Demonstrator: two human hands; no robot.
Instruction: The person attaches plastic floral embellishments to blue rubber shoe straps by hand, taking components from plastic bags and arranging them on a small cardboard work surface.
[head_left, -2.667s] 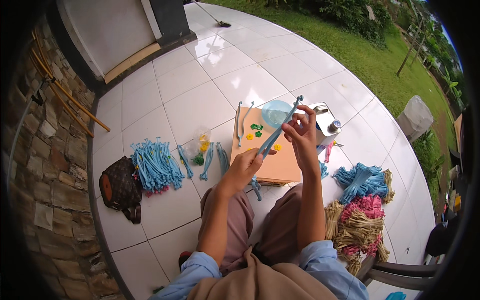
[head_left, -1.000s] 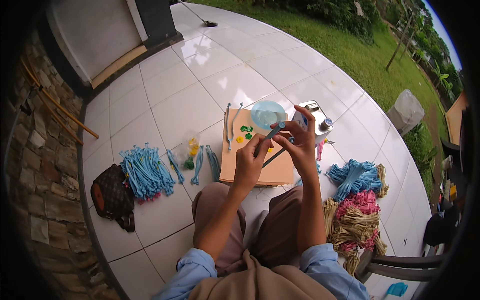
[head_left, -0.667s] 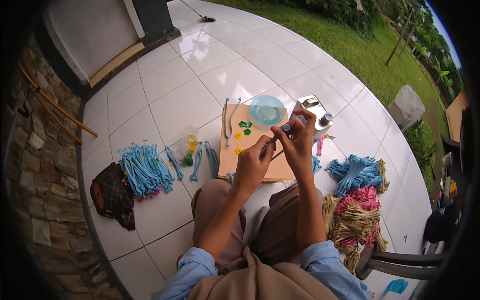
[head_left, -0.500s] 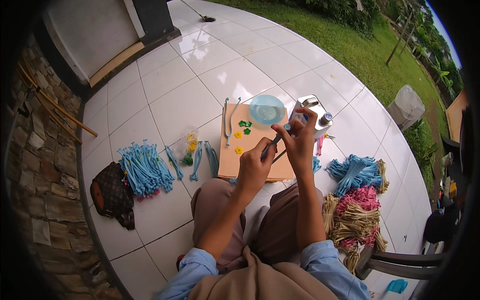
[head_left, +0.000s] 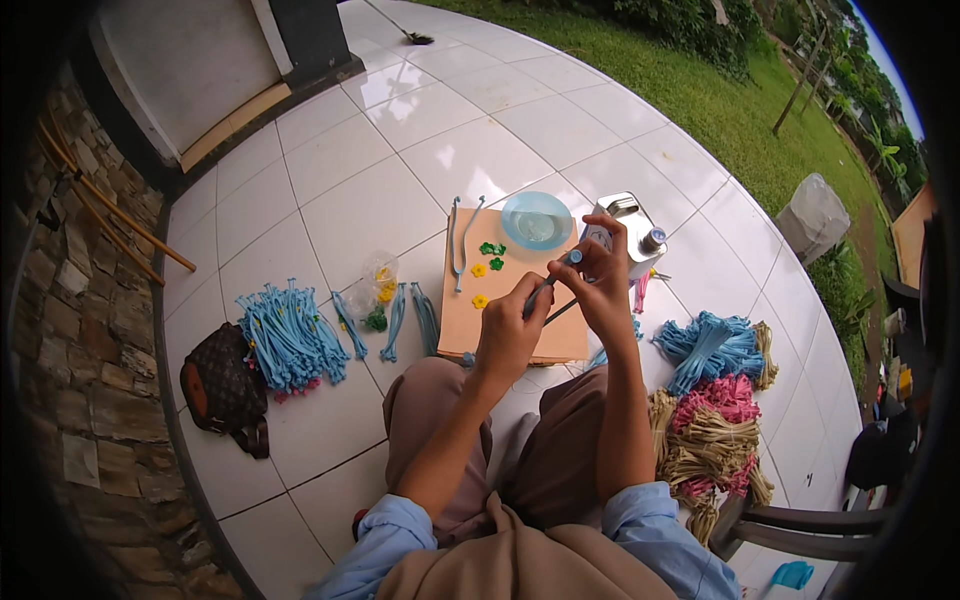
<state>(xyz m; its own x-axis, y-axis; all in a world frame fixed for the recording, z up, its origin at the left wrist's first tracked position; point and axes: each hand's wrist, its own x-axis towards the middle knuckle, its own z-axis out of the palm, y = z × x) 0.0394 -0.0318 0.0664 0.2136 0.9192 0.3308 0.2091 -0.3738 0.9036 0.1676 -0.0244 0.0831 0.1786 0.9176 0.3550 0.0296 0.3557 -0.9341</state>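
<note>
Above the tan board (head_left: 515, 335), both hands hold one blue cord (head_left: 573, 257) between them. My left hand (head_left: 507, 325) is closed round its lower length. Thumb and fingers of my right hand (head_left: 602, 280) pinch it close to its thick upper end; part of the cord hangs below, and the fingers hide the rest. On the board lie yellow flower pieces (head_left: 479, 301) and green flower pieces (head_left: 495, 264). A looped blue cord (head_left: 459, 255) rests at its left edge. Behind my hands sits a light blue bowl (head_left: 520, 212).
A metal can (head_left: 640, 212) stands right of the bowl. Bundles of blue cords (head_left: 290, 340) lie at left beside a brown bag (head_left: 222, 385). More blue cords (head_left: 710, 345) and beige bundles (head_left: 712, 448) are piled at right, near a dark chair arm (head_left: 810, 528).
My right hand has dipped slightly and its fingers have drawn in around the cord's upper end. My left hand keeps its hold almost unmoved.
</note>
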